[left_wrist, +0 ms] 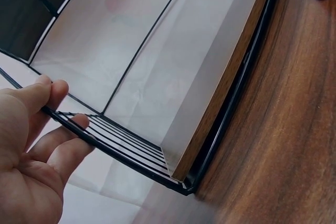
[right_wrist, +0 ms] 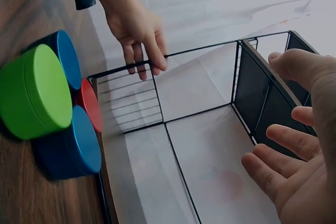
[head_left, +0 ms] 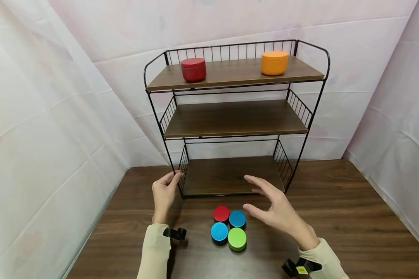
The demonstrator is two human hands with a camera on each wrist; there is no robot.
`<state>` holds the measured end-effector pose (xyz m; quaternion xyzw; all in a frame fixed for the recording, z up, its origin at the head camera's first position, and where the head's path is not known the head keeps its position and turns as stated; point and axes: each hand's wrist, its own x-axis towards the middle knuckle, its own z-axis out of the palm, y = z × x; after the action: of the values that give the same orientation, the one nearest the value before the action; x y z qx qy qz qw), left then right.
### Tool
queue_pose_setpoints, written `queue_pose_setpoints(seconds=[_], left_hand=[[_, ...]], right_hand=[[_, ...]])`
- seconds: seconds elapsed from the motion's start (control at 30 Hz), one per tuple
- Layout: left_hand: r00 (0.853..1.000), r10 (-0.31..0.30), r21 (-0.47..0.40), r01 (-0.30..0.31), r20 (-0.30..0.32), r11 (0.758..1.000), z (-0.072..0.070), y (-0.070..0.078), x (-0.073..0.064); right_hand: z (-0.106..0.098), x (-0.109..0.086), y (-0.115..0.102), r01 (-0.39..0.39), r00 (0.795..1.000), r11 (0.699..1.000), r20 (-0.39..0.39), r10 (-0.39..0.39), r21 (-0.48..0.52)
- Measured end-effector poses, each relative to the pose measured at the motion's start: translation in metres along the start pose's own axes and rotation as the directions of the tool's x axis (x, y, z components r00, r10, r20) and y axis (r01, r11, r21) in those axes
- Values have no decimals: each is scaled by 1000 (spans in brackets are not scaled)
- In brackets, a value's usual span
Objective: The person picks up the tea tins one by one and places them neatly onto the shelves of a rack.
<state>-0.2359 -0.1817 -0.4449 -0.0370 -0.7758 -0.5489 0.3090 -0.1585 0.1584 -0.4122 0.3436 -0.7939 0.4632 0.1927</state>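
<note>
My left hand grips the lower left front post of a three-tier black wire rack with brown wooden shelves. Close up in the left wrist view, the left hand's thumb and fingers close around that thin bar. My right hand is held in the air before the bottom shelf, fingers spread and nothing in them. To its left, on the table, stand several round lidded tins in a tight cluster: a red tin, two blue tins and a green tin.
On the top shelf stand a dark red tin at the left and an orange tin at the right. The rack sits near the back of a brown wooden table. Pale cloth hangs behind and at both sides.
</note>
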Motion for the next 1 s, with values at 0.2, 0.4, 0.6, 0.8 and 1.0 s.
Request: queue_pose_setpoints(seconds=[0.2, 0.4, 0.6, 0.8, 1.0], left_hand=[[1000, 10, -29, -10, 1, 1000, -1, 2, 2], [1000, 7, -31, -8, -20, 999, -1, 0, 1], [1000, 11, -45, -12, -19, 999, 0, -2, 1], [1000, 20, -11, -21, -22, 1000, 2, -2, -1], [999, -1, -30, 0, -34, 1000, 1, -2, 0]], right_hand=[[5, 0, -2, -16, 1000, 999, 14, 16, 35], [9, -2, -2, -19, 999, 998, 43, 16, 65], [9, -2, 0, -3, 999, 998, 38, 0, 64], [10, -9, 6, 16, 998, 1000, 58, -17, 16], [11, -20, 14, 21, 996, 996, 85, -14, -86]])
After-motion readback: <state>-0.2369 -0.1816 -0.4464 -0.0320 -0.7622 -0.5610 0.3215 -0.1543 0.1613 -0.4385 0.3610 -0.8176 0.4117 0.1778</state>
